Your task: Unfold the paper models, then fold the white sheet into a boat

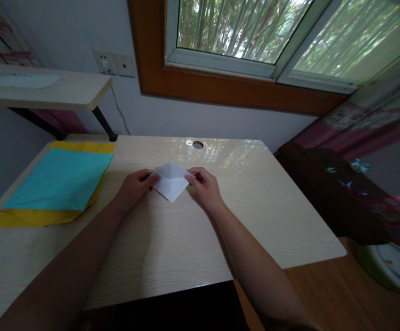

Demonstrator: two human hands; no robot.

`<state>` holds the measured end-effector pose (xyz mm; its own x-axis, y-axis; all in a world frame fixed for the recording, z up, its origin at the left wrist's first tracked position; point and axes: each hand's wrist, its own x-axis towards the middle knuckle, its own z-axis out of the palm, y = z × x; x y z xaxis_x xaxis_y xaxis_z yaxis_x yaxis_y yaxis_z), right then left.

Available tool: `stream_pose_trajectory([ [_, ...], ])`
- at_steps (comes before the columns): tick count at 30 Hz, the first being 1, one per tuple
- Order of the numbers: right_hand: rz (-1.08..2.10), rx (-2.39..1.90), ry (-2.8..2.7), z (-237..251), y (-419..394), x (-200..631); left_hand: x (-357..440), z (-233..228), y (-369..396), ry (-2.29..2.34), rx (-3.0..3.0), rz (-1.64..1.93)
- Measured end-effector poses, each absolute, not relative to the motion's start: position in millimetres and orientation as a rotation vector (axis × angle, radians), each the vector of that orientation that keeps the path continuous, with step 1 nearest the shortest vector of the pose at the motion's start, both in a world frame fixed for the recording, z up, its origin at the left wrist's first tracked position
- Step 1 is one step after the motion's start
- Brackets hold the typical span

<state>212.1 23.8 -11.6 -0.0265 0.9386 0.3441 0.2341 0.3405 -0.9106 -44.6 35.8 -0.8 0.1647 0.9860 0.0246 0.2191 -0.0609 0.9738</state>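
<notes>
"Seeing bare forearms [261, 257] nearest?"
"Yes, and pinching folded white paper [172, 187] by its side corners, with left hand [136, 185] and right hand [205, 186], over the worktop [172, 248], toward its far edge."
"Pointing which way?"
"One corner toward the camera, another toward the wall [172, 115]; stretching longest from hand to hand."
"Looking?"
"Diamond-shaped, creased across the middle."

Head-worn view, facing forward and down, near desk [265, 207]

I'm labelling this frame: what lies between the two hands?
In the head view, a folded white paper spans the gap between the left hand and the right hand, held at opposite corners.
</notes>
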Motion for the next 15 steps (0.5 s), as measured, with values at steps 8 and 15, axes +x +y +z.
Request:
stream_pose_trajectory([
  [8,1.0,-1.021,-1.349,-1.3,17.9,205.3,-41.5,3.8,31.2,1.19,1.399,1.079],
  [15,1.04,-0.999,-1.353,2.8,15.4,205.6,-39.4,8.8,29.0,1.084,1.373,1.11],
])
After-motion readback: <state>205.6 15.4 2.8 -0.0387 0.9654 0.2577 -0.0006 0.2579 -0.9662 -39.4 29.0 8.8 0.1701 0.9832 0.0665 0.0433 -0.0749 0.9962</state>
